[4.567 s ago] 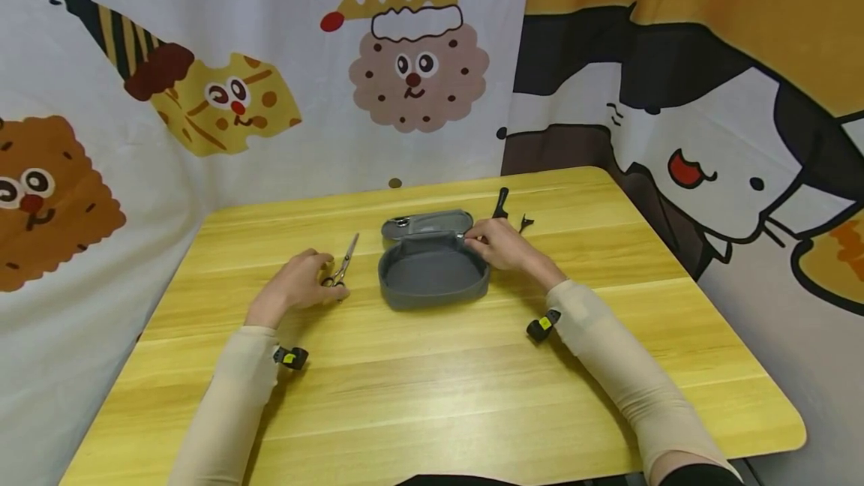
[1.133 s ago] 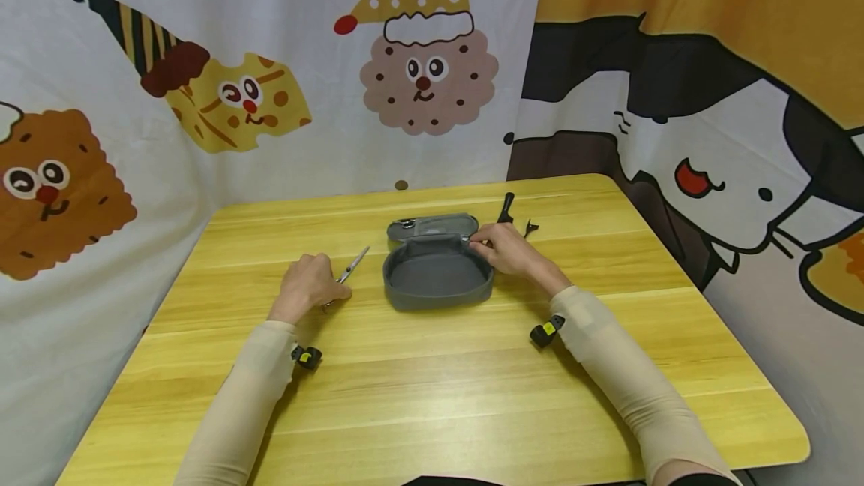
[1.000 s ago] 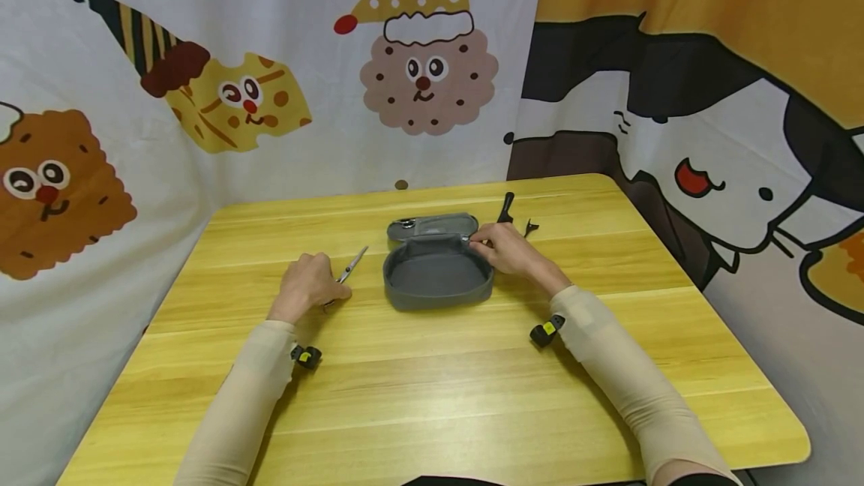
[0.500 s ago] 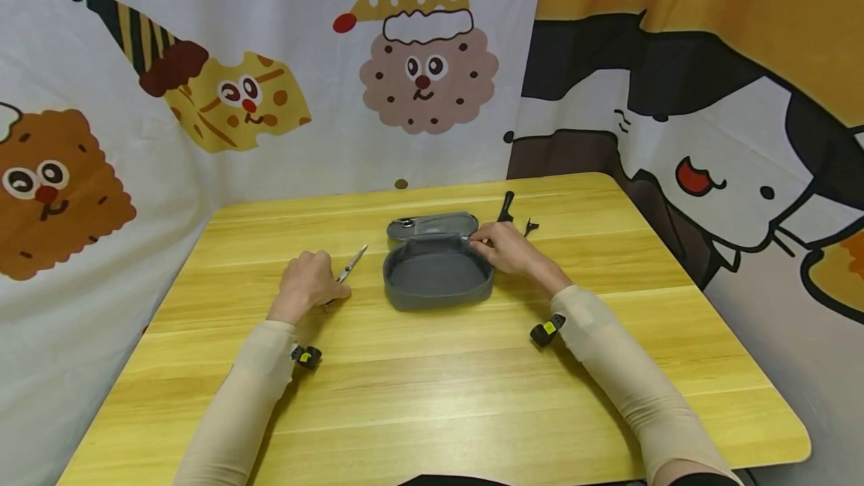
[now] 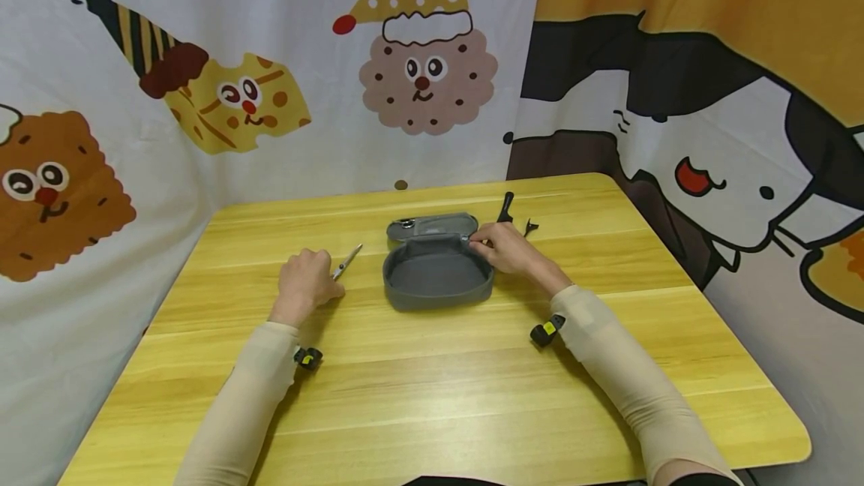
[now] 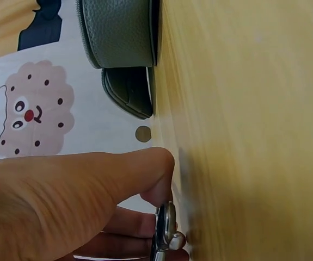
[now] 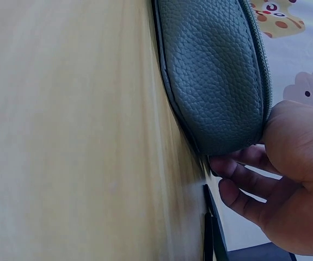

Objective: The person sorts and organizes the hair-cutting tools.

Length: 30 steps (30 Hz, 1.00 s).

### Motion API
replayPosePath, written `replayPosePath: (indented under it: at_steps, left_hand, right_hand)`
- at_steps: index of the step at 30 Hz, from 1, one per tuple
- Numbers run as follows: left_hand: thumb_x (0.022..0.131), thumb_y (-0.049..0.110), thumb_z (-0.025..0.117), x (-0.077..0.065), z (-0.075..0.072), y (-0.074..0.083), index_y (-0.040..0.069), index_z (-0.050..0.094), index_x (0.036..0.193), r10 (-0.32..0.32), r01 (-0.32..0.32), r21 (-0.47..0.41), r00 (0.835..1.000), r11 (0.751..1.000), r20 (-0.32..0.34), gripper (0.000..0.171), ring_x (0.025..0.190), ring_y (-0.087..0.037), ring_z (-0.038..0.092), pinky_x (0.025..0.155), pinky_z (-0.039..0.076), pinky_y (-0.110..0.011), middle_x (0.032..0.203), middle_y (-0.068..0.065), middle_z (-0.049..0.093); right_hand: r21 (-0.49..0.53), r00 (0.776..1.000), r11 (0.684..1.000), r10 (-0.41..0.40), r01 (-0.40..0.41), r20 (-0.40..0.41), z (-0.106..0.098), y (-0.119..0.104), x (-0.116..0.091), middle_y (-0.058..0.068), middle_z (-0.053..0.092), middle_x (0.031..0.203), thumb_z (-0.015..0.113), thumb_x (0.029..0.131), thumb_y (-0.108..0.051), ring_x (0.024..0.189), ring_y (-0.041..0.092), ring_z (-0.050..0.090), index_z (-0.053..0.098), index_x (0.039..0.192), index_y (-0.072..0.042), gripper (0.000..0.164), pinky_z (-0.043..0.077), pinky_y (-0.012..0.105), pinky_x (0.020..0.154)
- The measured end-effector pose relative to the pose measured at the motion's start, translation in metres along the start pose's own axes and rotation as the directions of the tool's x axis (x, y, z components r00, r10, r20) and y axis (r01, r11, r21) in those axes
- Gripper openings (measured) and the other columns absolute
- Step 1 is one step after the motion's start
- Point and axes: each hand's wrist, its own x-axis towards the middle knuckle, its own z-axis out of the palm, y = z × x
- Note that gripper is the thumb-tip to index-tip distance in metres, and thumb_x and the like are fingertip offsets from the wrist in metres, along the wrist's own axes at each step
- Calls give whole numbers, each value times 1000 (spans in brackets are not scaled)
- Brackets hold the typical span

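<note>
My left hand (image 5: 304, 285) pinches a pair of silver scissors (image 5: 346, 262) by the handle end, left of the case. Their blades point away to the upper right. In the left wrist view, thumb and fingers meet at the metal finger ring (image 6: 169, 224), low over the table. The grey zippered case (image 5: 435, 298) sits at the middle of the table, lid folded back and inside bare. My right hand (image 5: 509, 248) holds the case's back right corner, near the hinge. In the right wrist view its thumb lies at the zipper edge, with fingertips partly hidden behind the pebbled wall (image 7: 216, 81).
Behind my right hand lie a black-handled item (image 5: 505, 207), partly covered, and a small black clip-like piece (image 5: 531, 227). The wooden table (image 5: 432, 396) ends at a patterned curtain (image 5: 270, 163) at the back.
My left hand has gone from spread fingers beside the scissors to pinching their handle. Lately hand and scissors have shifted slightly left. My right hand keeps its hold on the case.
</note>
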Motion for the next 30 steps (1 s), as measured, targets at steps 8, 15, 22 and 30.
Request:
replayPosePath:
  at_steps: [8,15,22,30]
  left_hand:
    - [85,25,98,-1,-3,1,7,60,70,11,-12,-21,1000,1000,-28,45,59,-21,47,49,39,-30,69,-8,56]
    - [85,23,98,-1,-1,0,7,61,70,10,-12,-44,999,999,-38,44,58,-19,46,49,38,-29,67,-8,55]
    - [86,19,92,-1,-7,3,7,62,69,21,-28,-70,995,997,-97,36,57,-18,45,48,38,-28,64,-7,54]
    - [90,16,83,-3,-19,11,11,59,58,87,-107,-103,980,989,-177,40,53,-13,38,46,32,-27,54,0,46]
  right_hand:
    - [-2,1000,1000,-5,5,-5,0,1,0,17,84,115,68,113,-12,95,26,78,87,123,-3,22,63,43,80]
    - [0,1000,1000,0,0,-4,-1,-1,0,17,85,117,69,113,-12,99,28,79,86,124,-3,23,65,46,83]
    - [11,1000,1000,-5,5,0,-2,-1,0,17,85,121,68,114,-14,101,29,81,86,126,-3,24,68,47,85]
    - [-7,999,1000,23,-24,-31,-6,0,0,14,85,118,66,116,-22,95,24,80,87,123,-7,27,67,46,83]
